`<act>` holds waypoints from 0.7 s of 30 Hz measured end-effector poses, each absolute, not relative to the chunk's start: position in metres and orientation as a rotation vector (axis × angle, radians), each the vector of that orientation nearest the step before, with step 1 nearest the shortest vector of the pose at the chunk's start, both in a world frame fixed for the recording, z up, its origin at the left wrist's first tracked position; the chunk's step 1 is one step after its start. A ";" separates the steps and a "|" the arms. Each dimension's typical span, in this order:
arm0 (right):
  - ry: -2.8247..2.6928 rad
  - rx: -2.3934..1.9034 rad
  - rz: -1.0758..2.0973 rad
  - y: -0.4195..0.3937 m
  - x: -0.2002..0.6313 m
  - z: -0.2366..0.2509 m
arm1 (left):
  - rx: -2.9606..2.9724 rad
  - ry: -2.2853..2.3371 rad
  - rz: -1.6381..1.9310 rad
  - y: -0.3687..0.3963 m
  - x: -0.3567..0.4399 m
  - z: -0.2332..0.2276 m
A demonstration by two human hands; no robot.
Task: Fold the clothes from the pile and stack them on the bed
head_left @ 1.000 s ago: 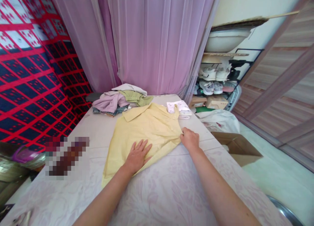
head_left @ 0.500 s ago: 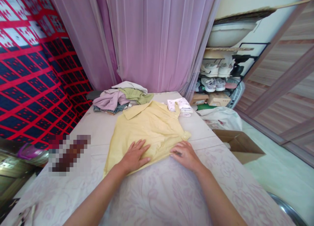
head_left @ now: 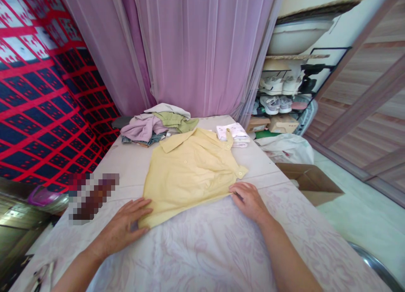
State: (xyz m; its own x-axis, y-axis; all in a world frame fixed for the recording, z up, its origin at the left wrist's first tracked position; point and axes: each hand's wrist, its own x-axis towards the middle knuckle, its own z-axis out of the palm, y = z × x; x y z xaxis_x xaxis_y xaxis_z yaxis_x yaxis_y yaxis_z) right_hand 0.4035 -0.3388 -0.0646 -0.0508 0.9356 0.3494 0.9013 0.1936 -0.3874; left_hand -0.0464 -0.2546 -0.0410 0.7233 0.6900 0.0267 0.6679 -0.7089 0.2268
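A creased yellow shirt (head_left: pixel 191 171) lies mid-frame, left hand (head_left: pixel 122 225) spread at its lower-left corner, right hand (head_left: pixel 251 201) pinching its lower-right edge.

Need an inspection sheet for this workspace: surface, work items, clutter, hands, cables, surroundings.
Surface: pale floral cover, wrinkled.
Work items: yellow shirt, spread out, lightly creased.
Clutter: heaped clothes far left; folded patterned cloth far right; small items near left, unclear.
Hands: left hand at shirt's left edge, thumb and fingers apart; right hand at its near edge, rightward; grip unclear.
Cables: none identifiable.
Surroundings: purple curtain behind; shoes and open cardboard box right.
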 end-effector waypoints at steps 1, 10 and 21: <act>-1.935 -1.710 0.069 -0.338 0.404 -0.067 | 2.741 1.080 0.154 -0.255 -0.047 -0.041; -1.789 -1.791 -0.104 -0.327 0.401 -0.077 | 2.516 1.216 0.365 -0.248 -0.034 -0.040; -1.830 -1.989 -0.058 -0.313 0.397 -0.067 | 1.935 1.553 0.681 -0.212 -0.001 -0.050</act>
State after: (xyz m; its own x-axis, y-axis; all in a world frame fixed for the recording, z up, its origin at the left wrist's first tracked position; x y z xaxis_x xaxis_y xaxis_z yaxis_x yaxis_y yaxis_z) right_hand 0.3971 -0.3130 -0.0674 0.1258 0.9401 0.3170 0.9582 -0.0324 -0.2842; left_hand -0.0015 -0.2122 -0.0495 0.1994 0.9790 0.0418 0.6940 -0.1712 0.6993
